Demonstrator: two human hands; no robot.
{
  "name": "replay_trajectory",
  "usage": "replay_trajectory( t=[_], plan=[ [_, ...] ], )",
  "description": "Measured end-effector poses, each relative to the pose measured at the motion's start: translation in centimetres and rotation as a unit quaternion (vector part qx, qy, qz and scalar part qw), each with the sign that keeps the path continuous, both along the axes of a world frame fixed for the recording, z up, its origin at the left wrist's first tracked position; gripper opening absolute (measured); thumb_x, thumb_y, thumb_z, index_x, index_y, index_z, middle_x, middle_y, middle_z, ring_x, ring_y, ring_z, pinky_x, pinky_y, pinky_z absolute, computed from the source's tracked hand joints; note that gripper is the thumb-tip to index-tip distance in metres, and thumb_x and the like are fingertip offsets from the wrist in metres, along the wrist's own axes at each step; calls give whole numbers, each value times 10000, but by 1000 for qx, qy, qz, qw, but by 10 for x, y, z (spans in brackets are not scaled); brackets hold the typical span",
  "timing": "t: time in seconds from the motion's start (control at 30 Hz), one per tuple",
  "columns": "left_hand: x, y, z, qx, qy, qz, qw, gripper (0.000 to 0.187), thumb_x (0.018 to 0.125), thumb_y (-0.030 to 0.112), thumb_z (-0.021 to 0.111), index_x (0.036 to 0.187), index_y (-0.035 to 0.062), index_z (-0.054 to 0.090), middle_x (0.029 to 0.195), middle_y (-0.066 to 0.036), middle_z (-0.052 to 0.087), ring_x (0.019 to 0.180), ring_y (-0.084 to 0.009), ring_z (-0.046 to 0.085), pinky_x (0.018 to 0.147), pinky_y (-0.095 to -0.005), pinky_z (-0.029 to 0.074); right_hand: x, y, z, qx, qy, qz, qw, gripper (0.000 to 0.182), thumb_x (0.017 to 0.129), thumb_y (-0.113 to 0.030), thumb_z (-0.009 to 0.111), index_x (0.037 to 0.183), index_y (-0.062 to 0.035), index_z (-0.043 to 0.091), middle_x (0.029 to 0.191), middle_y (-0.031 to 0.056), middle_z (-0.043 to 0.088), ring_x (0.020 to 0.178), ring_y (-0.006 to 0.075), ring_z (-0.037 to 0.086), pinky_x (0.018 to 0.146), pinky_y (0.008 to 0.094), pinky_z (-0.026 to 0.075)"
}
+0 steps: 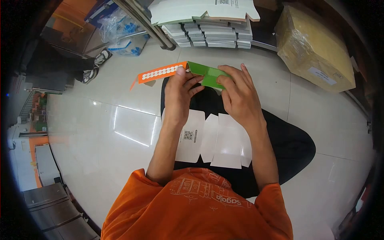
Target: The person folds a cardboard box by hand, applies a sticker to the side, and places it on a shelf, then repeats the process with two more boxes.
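Held up in front of me is a thin cardboard box blank [163, 72], orange with white dots on the left and green on the right, bent at a crease between the two colours. My left hand [179, 90] pinches it near that crease, thumb on the orange panel. On the green part, my right hand [240, 90] grips the edge with its fingers curled over the panel. A second flat box blank [190, 150], white side up with a printed QR code, lies across my lap below both hands.
A stack of flat box blanks [218, 34] stands ahead on the tiled floor. To its right is a taped brown carton [316, 52]. Plastic-wrapped goods [124, 36] lie by a metal leg at upper left, near another person's shoes [96, 66].
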State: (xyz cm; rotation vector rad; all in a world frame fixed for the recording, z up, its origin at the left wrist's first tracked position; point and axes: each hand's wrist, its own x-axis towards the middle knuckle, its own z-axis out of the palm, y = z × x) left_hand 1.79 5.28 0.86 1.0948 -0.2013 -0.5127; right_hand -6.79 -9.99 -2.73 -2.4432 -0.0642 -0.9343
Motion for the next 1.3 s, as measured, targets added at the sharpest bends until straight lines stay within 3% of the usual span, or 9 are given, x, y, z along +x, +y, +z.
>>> replay_trajectory(
  t=[0.23, 0.37, 0.47, 0.77, 0.83, 0.93, 1.07, 1.13, 1.3],
  plan=[
    [3, -7, -18, 45, -65, 27, 996, 227, 971, 186, 571, 1042, -21, 628, 995, -108, 666, 923, -155, 637, 790, -294, 515, 5, 17, -3, 107, -39, 22, 993, 228, 792, -9, 648, 1011, -43, 597, 1163, 125, 591, 1058, 326, 608, 1035, 549, 422],
    [3, -6, 3, -36, 31, 15, 999, 228, 962, 201, 584, 1038, -10, 628, 965, -87, 657, 910, -165, 636, 787, -301, 519, 5, 13, -7, 41, -26, 22, 999, 255, 781, -14, 669, 1025, -41, 602, 1173, 118, 583, 1051, 320, 612, 1012, 539, 452],
    [8, -5, -2, 53, -10, 43, 998, 196, 955, 201, 602, 1017, 18, 632, 954, -67, 660, 881, -159, 642, 776, -303, 507, 8, 12, -13, 16, -44, 54, 997, 286, 761, 3, 680, 1035, -39, 607, 1187, 122, 576, 1047, 320, 613, 1015, 535, 458],
    [9, 10, -21, 153, -125, 63, 978, 144, 899, 109, 688, 992, 2, 660, 908, -55, 677, 808, -118, 630, 743, -259, 503, 7, 6, -10, 327, -6, 160, 931, 266, 771, 22, 669, 1023, -6, 585, 1173, 137, 598, 1040, 313, 620, 862, 379, 517],
    [5, 8, -26, 176, -145, 64, 972, 150, 880, 117, 716, 955, -6, 676, 882, -61, 681, 780, -110, 624, 737, -250, 500, 9, 8, -7, 331, -23, 119, 936, 149, 847, 40, 628, 985, 9, 581, 1167, 143, 617, 991, 215, 639, 801, 318, 528],
    [-4, 5, -37, 231, -154, 38, 960, 283, 874, 72, 710, 1131, -8, 624, 1028, -66, 654, 937, -143, 632, 848, -268, 522, 13, 13, -18, 260, -46, -9, 965, 89, 841, 12, 668, 918, 23, 624, 1165, 140, 620, 1001, 202, 639, 800, 313, 530],
    [-21, -9, -56, 150, -128, 31, 980, 356, 891, 58, 686, 1223, 4, 567, 1154, -81, 600, 1042, -147, 597, 917, -280, 509, 15, 18, -19, 282, -58, -24, 957, 95, 824, -39, 696, 818, 29, 630, 1132, 146, 613, 949, 287, 649, 807, 369, 524],
    [-25, -16, -61, 155, -130, 67, 977, 408, 901, 58, 673, 1279, 13, 525, 1210, -90, 571, 1075, -155, 588, 942, -290, 504, 17, 18, -24, 415, -40, 10, 909, 90, 812, -27, 703, 810, 34, 638, 1154, 149, 606, 992, 290, 647, 836, 360, 524],
    [-26, -20, -55, 144, -108, 56, 982, 473, 920, 46, 640, 1352, 16, 451, 1238, -104, 556, 1097, -168, 584, 979, -315, 502, 14, 7, -19, 353, -51, 33, 934, 84, 803, -6, 704, 840, 39, 643, 1180, 180, 630, 1025, 302, 660, 878, 344, 520]
  ],
)
